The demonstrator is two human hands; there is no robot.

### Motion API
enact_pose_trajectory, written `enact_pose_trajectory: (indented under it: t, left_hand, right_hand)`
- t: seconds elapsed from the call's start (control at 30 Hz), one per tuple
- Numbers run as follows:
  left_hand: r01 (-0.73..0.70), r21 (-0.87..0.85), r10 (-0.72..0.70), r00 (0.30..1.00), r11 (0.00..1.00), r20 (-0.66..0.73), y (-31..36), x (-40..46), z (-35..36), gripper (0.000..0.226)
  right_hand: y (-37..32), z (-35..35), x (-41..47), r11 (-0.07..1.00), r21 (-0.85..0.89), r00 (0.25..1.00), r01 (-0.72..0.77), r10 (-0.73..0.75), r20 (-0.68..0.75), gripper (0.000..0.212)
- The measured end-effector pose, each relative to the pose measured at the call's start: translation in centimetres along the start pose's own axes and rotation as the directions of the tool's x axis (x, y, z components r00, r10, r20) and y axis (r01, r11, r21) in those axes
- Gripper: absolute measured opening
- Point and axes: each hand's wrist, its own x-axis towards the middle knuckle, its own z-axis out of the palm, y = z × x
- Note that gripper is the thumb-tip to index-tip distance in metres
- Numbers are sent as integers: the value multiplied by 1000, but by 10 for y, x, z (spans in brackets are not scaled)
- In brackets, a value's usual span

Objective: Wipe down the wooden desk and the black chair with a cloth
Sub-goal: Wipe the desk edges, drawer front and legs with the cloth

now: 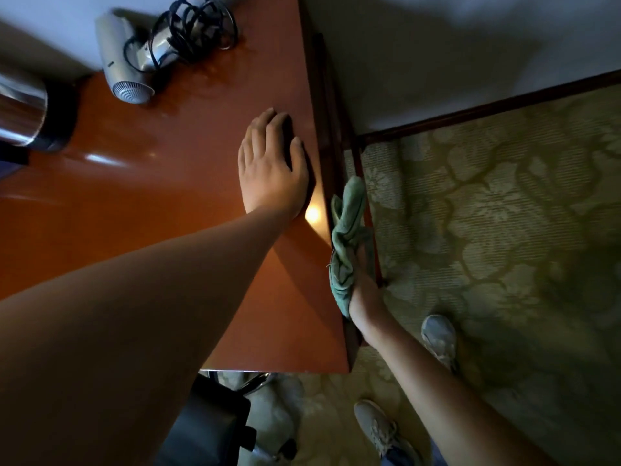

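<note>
Currently logged, largest first:

Carpet (504,230): green, leaf pattern; fills 3 to 6 o'clock of view, under desk and feet.

Desk (151,196): reddish wood, glossy top; fills centre and 9 o'clock; right edge runs from 12 down toward 5 o'clock.

Wall (437,62): pale, at 1 o'clock; dark skirting along its foot.

Chair (208,425): black, at 6 o'clock, partly under desk's near edge; chrome parts showing.

Kettle (27,112): steel, dark base; on desk at 9 o'clock, cut by frame edge.

Dryer (124,68): silver; lying on desk at 11 o'clock, black cord (198,25) coiled just beside it at 12.

Left hand (272,163): flat on desk top near right edge, centre of view; fingers straight, pointing to 12; holding nothing.

Cloth (346,237): green, bunched; against desk's right side edge, just right of centre, at 3 o'clock of left hand.

Right hand (364,284): at 5 o'clock of centre, pressing cloth to desk's side; fingers mostly hidden behind cloth, so curled or straight cannot tell.

Shoes (440,338): grey, two, on carpet at 5 o'clock, apart.
</note>
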Motion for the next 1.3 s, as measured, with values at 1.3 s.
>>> enact_pose_trajectory:
  t: [1.3]
  left_hand:
    - [-151,140,116,967,979,228,-1,13,-9,59]
  right_hand:
    - [-119,49,123,974,-160,985,159,-146,89,25]
